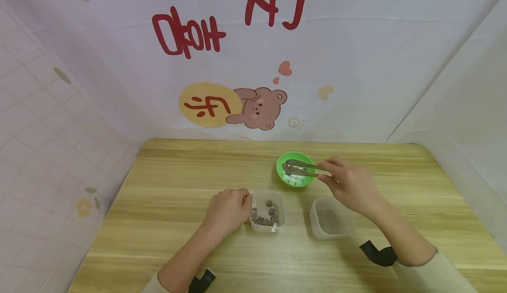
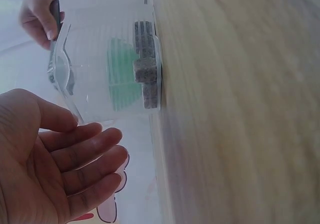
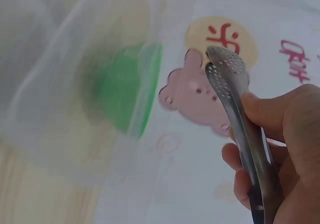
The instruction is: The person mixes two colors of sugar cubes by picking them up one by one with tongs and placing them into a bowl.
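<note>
Head view, and it's the right hand (image 1: 350,185), the nearer one, gripping metal tongs (image 1: 300,172) that stretch leftward from it over the green bowl (image 1: 292,184) (tips' load hard to tell).

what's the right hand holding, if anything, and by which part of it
The right hand holds the tongs by their arms, behind the perforated tips.

A left hand (image 2: 50,164) pinches a clear tub (image 2: 92,91) by its rim on a counter (image 2: 230,109). Grey-brown cubes (image 2: 145,70) lie inside; a green bowl (image 2: 121,79) shows through its side.
</note>
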The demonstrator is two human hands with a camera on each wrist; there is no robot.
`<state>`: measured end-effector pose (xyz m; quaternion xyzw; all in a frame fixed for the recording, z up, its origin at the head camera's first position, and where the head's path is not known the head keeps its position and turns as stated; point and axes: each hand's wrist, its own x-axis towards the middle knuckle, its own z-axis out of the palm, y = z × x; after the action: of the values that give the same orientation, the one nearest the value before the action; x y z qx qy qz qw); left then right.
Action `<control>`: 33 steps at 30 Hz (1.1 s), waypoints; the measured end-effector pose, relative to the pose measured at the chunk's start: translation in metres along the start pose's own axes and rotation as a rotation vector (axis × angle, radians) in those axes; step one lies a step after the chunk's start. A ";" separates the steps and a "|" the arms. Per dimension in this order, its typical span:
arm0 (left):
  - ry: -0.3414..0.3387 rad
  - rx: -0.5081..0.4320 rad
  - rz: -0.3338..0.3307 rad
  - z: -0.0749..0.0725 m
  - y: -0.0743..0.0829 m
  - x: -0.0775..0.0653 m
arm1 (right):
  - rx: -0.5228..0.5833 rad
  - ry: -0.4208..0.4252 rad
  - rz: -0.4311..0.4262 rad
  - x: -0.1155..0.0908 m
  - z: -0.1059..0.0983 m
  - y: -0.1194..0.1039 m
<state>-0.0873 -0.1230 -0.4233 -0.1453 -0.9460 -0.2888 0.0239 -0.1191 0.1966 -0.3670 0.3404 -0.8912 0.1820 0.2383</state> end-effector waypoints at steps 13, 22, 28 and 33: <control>-0.005 0.005 0.003 0.001 -0.001 0.000 | -0.145 -0.020 0.133 -0.018 -0.002 0.022; -0.009 -0.003 -0.011 0.000 -0.001 0.001 | -0.147 -0.032 0.100 -0.015 -0.004 0.009; 0.000 -0.008 -0.009 -0.001 -0.001 0.001 | -0.099 -0.032 0.050 -0.008 -0.006 -0.006; 0.008 0.000 0.000 0.000 -0.001 0.001 | -0.068 -0.019 -0.058 -0.003 -0.003 -0.017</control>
<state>-0.0888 -0.1235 -0.4235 -0.1443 -0.9459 -0.2894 0.0276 -0.1043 0.1875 -0.3636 0.3596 -0.8888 0.1412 0.2465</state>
